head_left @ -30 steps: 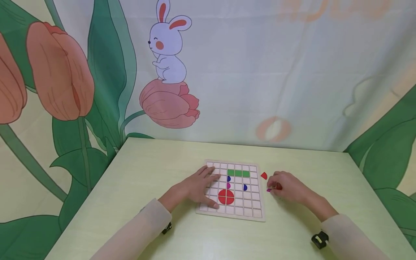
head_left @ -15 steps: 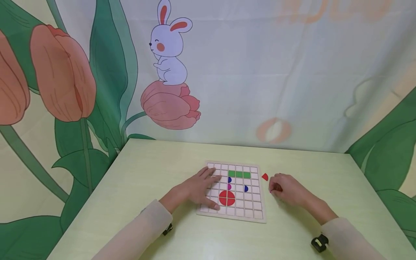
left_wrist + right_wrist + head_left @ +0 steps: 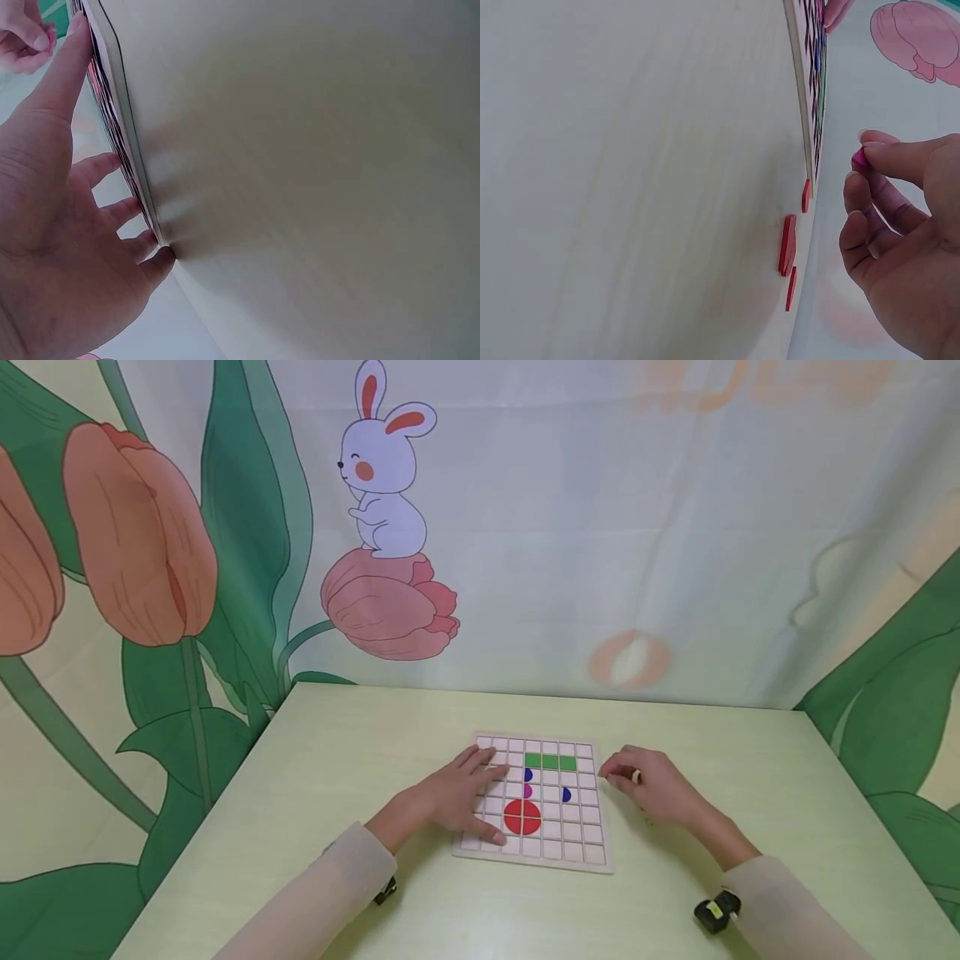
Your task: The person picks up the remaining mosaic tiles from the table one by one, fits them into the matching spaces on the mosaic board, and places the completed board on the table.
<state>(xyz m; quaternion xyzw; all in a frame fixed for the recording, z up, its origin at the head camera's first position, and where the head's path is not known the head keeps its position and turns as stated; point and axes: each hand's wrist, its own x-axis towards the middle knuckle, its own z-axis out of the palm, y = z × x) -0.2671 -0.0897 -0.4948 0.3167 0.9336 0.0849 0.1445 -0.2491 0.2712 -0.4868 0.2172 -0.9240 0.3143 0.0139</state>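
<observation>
My left hand (image 3: 459, 789) lies spread over the left part of a white grid board (image 3: 573, 831), fingers and thumb on its squares; in the left wrist view the fingertips meet its edge. My right hand (image 3: 651, 781) is just off the board's right edge. Its thumb and fingers pinch a small magenta piece (image 3: 860, 158), mostly covered by the fingertips. On the board are a row of green squares (image 3: 551, 762), a red circle (image 3: 532, 827) of quarter pieces, a magenta half circle (image 3: 527, 791) and two blue half circles, one upper (image 3: 528, 774), one farther right (image 3: 566, 794).
Red pieces (image 3: 787, 245) lie on the table (image 3: 360, 727) near the board's edge in the right wrist view; the right hand hides them in the head view. A fabric backdrop (image 3: 562, 527) printed with a rabbit and tulips hangs behind the table.
My right hand has lifted the magenta piece from the table and moved left toward the board, now covering the red piece seen earlier. The left hand has stayed in place.
</observation>
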